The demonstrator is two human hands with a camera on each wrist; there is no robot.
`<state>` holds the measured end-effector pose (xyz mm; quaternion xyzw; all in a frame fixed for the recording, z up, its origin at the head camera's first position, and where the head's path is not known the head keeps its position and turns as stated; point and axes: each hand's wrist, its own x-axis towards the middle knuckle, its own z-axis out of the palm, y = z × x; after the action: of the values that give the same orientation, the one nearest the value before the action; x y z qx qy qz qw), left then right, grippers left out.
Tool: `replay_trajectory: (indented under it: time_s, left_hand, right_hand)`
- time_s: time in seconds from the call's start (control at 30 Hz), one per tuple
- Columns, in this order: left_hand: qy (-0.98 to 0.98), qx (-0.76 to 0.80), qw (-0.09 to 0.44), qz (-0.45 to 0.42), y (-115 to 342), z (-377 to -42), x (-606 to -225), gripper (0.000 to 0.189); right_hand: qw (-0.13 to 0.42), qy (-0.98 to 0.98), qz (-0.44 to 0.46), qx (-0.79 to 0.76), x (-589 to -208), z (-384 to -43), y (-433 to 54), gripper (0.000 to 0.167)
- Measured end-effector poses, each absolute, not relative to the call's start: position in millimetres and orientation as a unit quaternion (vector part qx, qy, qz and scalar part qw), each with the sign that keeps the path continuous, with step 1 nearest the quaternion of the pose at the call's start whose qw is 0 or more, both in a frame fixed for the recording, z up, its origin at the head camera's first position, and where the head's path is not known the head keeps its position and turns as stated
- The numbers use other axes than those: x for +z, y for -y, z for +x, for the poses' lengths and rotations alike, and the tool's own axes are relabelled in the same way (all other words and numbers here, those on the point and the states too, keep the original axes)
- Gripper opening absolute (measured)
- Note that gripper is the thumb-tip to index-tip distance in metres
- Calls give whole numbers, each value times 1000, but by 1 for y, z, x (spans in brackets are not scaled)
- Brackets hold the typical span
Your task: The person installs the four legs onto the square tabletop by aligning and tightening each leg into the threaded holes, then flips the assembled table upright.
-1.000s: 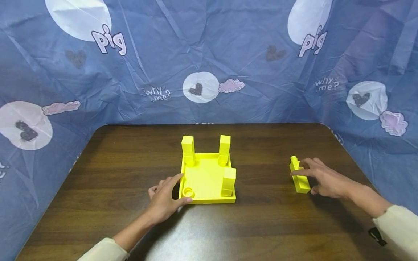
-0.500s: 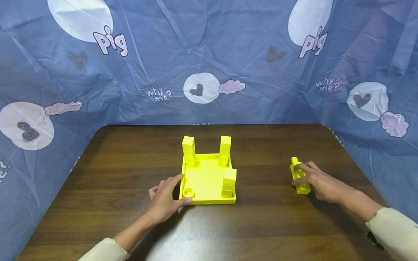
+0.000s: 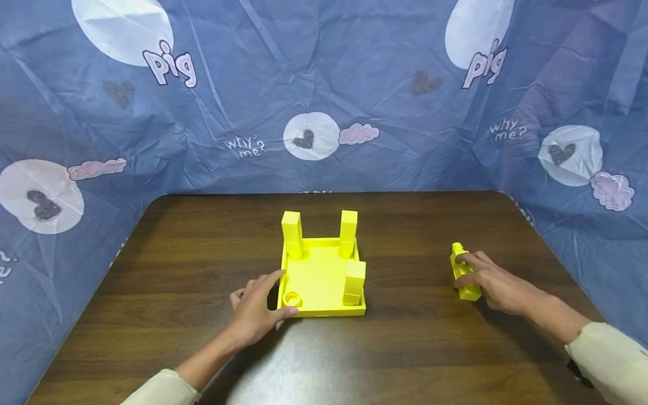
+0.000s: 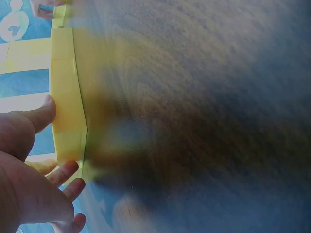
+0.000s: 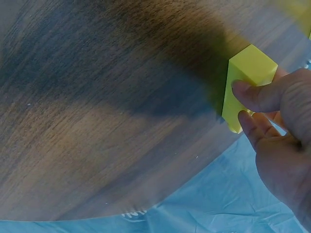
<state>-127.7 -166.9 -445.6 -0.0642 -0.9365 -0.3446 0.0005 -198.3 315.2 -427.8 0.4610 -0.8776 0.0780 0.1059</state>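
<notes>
A yellow square base [image 3: 316, 281] with a raised rim, like a small upturned table, lies on the brown table. Square posts stand in three of its corners: back left [image 3: 291, 228], back right [image 3: 349, 228] and front right [image 3: 356, 277]. The near left corner has a round socket [image 3: 292, 300]. My left hand [image 3: 253, 312] grips the base around that corner, thumb on the front side and fingers along the left side. Off to the right, my right hand [image 3: 498, 284] pinches a loose yellow post [image 5: 252, 65] between thumb and fingers; its round peg end [image 3: 457, 246] points away from me.
The dark wood-grain table [image 3: 405, 349] has rounded far corners. A blue printed cloth [image 3: 324, 67] hangs behind it and along both sides. Bare tabletop lies between the base and the loose post.
My right hand has moved in over the loose post and its fingers have closed on it. The post has hardly moved. My left hand and the base stay where they were.
</notes>
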Motion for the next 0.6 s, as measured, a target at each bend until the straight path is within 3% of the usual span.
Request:
replay_trajectory:
  time_s: [0.4, 0.6]
  left_hand:
    - [937, -342, 1, -63, 166, -127, -446, 79]
    - [936, -346, 0, -60, 166, -127, -446, 79]
  right_hand:
    - [136, 863, 478, 95, -431, -201, -311, 65]
    - [120, 876, 455, 108, -421, -200, -304, 64]
